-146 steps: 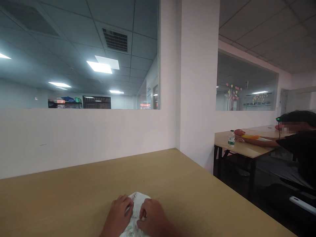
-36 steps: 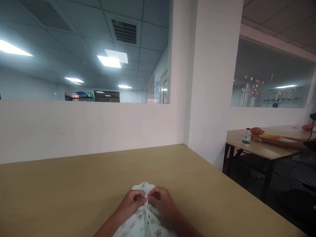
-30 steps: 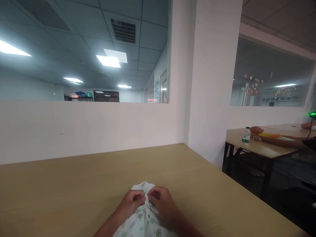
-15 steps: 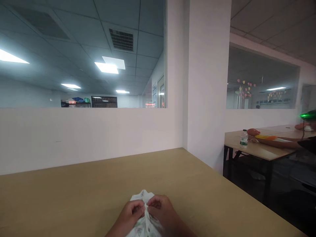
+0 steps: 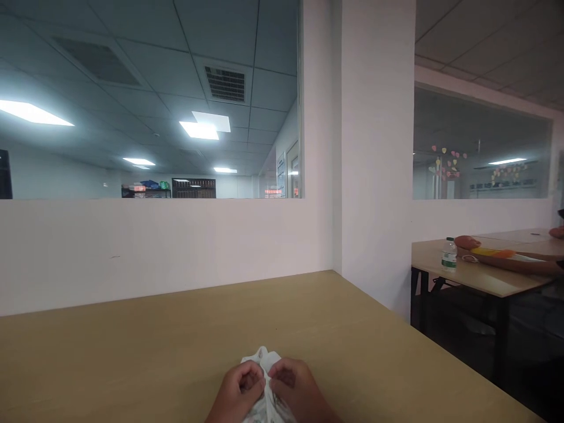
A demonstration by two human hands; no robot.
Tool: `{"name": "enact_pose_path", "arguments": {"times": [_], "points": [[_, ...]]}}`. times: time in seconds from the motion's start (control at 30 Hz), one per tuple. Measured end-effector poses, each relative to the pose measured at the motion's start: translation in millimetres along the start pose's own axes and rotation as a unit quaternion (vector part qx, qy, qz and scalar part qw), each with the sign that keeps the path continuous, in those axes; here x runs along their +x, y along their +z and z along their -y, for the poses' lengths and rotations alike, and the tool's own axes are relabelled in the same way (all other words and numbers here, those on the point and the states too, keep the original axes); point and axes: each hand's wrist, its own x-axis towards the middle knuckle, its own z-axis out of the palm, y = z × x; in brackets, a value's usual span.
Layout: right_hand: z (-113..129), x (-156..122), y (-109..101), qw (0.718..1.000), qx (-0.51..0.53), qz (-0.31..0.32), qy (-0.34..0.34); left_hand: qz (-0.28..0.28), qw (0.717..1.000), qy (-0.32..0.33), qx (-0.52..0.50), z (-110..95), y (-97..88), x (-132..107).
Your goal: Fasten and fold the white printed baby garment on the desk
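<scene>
Left hand (image 5: 240,388) and right hand (image 5: 295,385) come almost together here, fingers drawn in narrow, pinching the white cloth (image 5: 268,405) between them, low on the near side of the table (image 5: 154,352)! Over to the far right, a clear bottle (image 5: 449,258) stands upright on the far table (image 5: 484,285), its green-and-white label too small to read, with a doll (image 5: 493,253) in yellow lying just beside it.
</scene>
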Motion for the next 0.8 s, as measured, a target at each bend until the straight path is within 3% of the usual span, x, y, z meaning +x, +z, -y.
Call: {"name": "enact_pose_path", "arguments": {"times": [0.27, 0.5, 0.8], "points": [[-2.8, 4.0, -0.2, 1.0, 0.012, 0.015, 0.011, -0.03, 0.999, 0.0, 0.02, -2.0, 1.8, -3.3], [-1.9, 4.3, 6.9, 1.0, -0.011, 0.005, -0.011, -0.024, 1.0, -0.008, 0.017, 0.4, 0.2, -4.4], [0.8, 8.2, 2.1, 1.0, 0.002, -0.001, 0.015, 0.005, 0.999, -0.024, -0.046, -0.5, -0.4, -2.8]]}}
